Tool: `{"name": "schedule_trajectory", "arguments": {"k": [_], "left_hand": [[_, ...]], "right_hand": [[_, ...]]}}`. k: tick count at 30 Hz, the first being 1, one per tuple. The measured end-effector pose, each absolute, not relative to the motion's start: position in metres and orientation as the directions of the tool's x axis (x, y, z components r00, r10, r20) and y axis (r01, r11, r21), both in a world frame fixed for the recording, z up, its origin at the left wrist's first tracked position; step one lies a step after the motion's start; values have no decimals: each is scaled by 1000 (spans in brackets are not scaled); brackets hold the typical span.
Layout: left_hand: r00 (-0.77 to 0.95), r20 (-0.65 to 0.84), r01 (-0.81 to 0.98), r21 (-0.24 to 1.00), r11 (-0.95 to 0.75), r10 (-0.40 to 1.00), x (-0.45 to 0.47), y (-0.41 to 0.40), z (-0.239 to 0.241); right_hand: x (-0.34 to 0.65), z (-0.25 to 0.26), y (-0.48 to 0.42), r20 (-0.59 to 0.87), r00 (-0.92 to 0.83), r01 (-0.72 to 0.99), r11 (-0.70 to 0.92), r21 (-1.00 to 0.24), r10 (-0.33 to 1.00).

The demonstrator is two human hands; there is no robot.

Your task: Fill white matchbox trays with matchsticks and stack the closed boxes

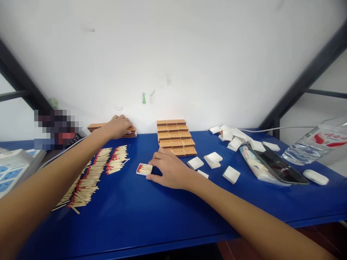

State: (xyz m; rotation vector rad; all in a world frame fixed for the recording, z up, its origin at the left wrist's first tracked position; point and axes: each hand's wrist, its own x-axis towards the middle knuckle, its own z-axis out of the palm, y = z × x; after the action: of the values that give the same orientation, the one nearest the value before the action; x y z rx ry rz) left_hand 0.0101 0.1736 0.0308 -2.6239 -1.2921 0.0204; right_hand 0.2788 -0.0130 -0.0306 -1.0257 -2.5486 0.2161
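My left hand [119, 126] reaches to the far left of the blue table [151, 216] and rests, fingers curled, on a low stack of orange matchbox sleeves [95, 126] by the wall. My right hand [169, 168] lies near the table's middle, its fingertips touching a small white tray filled with red-tipped matches [144, 168]. Rows of loose matches [92, 173] lie left of the tray. A stepped stack of orange matchboxes [175, 137] stands just behind my right hand.
Several empty white trays [214, 159] lie right of my hand, with more heaped at the back [233, 139]. A phone [279, 167], a white mouse-like object [316, 177], a plastic bag [317, 144] and a cable [271, 129] sit at the right. A white-blue device [13, 168] is at the left edge.
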Motion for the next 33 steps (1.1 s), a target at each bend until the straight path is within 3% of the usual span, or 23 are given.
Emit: {"name": "schedule_trajectory", "arguments": {"k": [12,20,29,33], "left_hand": [[578,95,813,-152,-562,810,19,165,36],[562,141,826,-133,-547,815,25,134,44],[611,364,688,195,-699,703,19,42,10],[583,397,675,251,-694,709,26,35,-5]], "right_hand": [[294,-30,-5,362,-564,618,670,-410,742],[300,-27,-1,415,-502,651,648,-396,759],[307,-25,1,527,-315,703,567,-429,789],[305,-27,0,554,-326,688,594,-417,766]]}}
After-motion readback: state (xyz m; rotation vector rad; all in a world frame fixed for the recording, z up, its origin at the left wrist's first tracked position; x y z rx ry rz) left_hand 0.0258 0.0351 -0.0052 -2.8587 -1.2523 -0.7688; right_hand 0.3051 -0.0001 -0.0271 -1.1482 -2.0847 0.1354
